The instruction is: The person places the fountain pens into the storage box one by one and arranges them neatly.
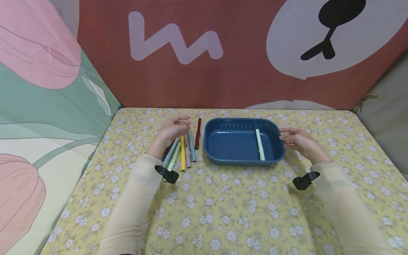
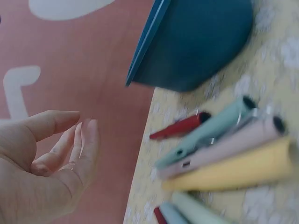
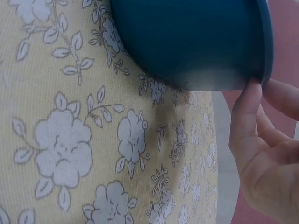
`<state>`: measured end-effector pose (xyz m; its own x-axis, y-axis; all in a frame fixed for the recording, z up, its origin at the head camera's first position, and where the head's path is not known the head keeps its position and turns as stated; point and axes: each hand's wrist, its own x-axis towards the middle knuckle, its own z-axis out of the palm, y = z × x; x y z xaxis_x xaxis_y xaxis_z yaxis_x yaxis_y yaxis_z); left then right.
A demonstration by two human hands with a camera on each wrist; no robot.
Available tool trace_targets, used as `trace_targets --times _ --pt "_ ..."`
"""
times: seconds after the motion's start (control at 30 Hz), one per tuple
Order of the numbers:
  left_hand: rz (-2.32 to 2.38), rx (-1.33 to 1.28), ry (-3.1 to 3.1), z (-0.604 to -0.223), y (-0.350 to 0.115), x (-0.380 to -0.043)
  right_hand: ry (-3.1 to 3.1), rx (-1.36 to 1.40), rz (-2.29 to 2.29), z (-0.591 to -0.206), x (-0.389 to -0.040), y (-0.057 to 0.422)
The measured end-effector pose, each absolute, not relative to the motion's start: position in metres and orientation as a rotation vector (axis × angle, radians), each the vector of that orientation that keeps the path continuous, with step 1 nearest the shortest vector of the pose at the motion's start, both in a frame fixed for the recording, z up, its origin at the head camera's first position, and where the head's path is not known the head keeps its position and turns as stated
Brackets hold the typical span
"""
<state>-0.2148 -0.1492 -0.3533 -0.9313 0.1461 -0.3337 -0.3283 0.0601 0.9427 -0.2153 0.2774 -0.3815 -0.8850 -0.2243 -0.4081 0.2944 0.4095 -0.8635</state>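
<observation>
A dark blue plastic tray [image 1: 220, 163] stands on the table, and one pale green pen [image 1: 260, 145] lies inside it near the right end. My right hand [image 1: 298, 141] is at the tray's right end. In the right wrist view its fingertips [image 3: 250, 95] pinch the rim. My left hand [image 1: 170, 132] hovers over a group of pens left of the tray, fingers loosely bent and holding nothing. Among them are a yellow pen [image 1: 183, 156], a mauve pen [image 2: 229, 147], a blue-green pen [image 2: 210, 133] and a dark red pen [image 1: 198, 134]. The hand partly hides others.
A yellow flowered cloth [image 1: 223, 212] covers the table. Behind it rises a reddish-brown patterned backdrop [image 1: 178, 81], with a floral panel [image 1: 38, 106] on the left. Small black wrist cameras are strapped over both sleeves.
</observation>
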Motion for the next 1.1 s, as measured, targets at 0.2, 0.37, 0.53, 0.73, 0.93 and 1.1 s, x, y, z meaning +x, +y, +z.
trace_targets --times 0.2,0.37,0.53,0.73,0.93,1.1 --pt "1.883 -0.167 2.085 -0.356 -0.171 -0.214 2.205 0.069 -1.48 -0.381 -0.216 0.277" --pt "1.812 -0.199 2.168 -0.358 -0.185 -0.211 2.209 0.076 -1.478 -0.382 -0.215 0.277" --pt "1.688 -0.205 2.252 -0.363 -0.195 -0.209 2.207 0.076 -1.479 -0.382 -0.215 0.278" --pt "1.589 -0.208 2.276 -0.371 -0.206 -0.207 2.182 0.087 -1.514 -0.382 -0.216 0.276" --pt "1.537 -0.23 2.278 -0.379 -0.213 -0.204 2.176 0.087 -1.525 -0.382 -0.215 0.277" --pt "1.512 -0.245 2.279 -0.384 -0.217 -0.202 2.175 0.084 -1.527 -0.382 -0.215 0.278"
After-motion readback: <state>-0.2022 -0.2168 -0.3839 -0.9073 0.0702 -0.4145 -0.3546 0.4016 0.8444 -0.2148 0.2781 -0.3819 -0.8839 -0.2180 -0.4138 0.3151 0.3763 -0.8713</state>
